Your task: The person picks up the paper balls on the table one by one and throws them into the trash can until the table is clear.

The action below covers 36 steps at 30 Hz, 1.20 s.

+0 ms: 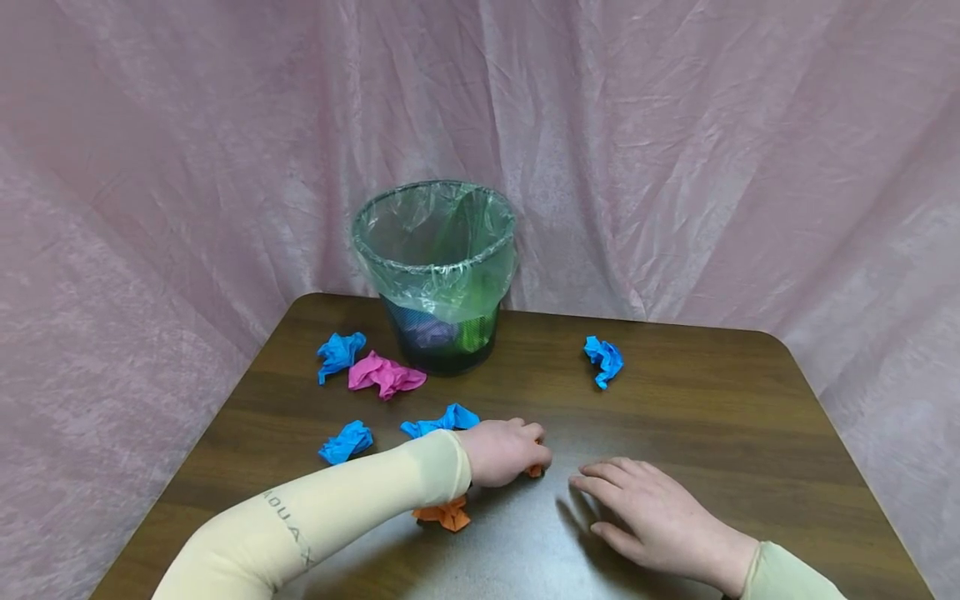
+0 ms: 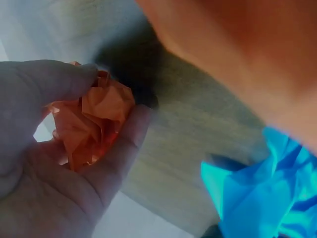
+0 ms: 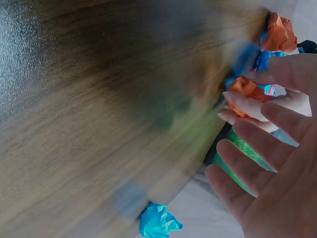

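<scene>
I note the left hand (image 1: pixel 504 452) gripping a crumpled orange paper ball (image 2: pixel 106 106), plain at left wrist, mostly hidden overhead; right hand (image 1: pixel 660 521), fingers extended.

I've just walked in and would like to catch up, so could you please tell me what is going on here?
A person's left hand holds a crumpled orange ball over the table, while the right hand is nearby, fingers spread, holding nothing. A second orange piece lies by the left forearm. Four blue pieces and a pink piece are also on the table. A lined mesh bin stands at the back, with green and purple showing through its side.
</scene>
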Tool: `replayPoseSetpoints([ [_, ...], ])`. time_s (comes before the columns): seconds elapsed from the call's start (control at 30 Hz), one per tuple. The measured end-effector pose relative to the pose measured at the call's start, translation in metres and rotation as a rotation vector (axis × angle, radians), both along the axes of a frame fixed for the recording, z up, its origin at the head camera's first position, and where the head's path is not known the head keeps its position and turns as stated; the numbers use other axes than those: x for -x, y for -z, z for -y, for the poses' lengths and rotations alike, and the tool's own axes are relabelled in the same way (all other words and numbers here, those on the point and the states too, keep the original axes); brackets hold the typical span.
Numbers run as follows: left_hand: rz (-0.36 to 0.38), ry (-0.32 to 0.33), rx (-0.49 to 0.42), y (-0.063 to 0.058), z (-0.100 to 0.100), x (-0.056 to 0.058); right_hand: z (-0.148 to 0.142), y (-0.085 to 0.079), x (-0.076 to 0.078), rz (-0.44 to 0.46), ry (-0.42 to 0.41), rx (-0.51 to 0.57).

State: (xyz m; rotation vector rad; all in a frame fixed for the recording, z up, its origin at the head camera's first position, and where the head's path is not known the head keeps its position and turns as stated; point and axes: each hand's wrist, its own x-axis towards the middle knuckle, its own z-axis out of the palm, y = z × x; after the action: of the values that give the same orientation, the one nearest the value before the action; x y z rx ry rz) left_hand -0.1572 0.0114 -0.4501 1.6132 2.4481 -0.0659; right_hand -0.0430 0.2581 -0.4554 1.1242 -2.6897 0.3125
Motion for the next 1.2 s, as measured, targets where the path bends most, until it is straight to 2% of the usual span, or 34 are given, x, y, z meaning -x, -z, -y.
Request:
replayPoseSetpoints([
  [0.1,0.02,-0.009,-0.012,-0.007,0.0,0.002,-0.002,0.0,0.001,-0.003,0.008,-0.002],
  [0.2,0.013,-0.006,-0.039,-0.02,0.002,0.004,-0.004,-0.001,0.003,-0.011,0.024,-0.005],
  [0.33,-0.029,0.021,-0.121,-0.047,0.007,0.007,-0.008,-0.008,0.008,-0.021,0.043,-0.014],
  [0.5,-0.065,0.057,-0.275,-0.085,0.017,0.011,-0.012,-0.021,0.018,-0.025,0.064,-0.023],
  [0.7,-0.113,0.069,-0.473,-0.137,0.032,0.022,-0.014,-0.052,0.036,-0.041,0.081,-0.016],
  [0.87,-0.177,0.073,-0.636,-0.176,0.051,0.041,-0.011,-0.088,0.059,-0.094,0.083,0.026],
  [1.0,-0.223,0.019,-0.686,-0.198,0.068,0.058,-0.002,-0.115,0.078,-0.119,0.094,0.075],
  [1.1,-0.24,-0.069,-0.685,-0.21,0.082,0.07,0.007,-0.132,0.091,-0.123,0.109,0.1],
  [1.2,-0.235,-0.168,-0.669,-0.216,0.094,0.084,0.019,-0.147,0.104,-0.126,0.11,0.112],
])
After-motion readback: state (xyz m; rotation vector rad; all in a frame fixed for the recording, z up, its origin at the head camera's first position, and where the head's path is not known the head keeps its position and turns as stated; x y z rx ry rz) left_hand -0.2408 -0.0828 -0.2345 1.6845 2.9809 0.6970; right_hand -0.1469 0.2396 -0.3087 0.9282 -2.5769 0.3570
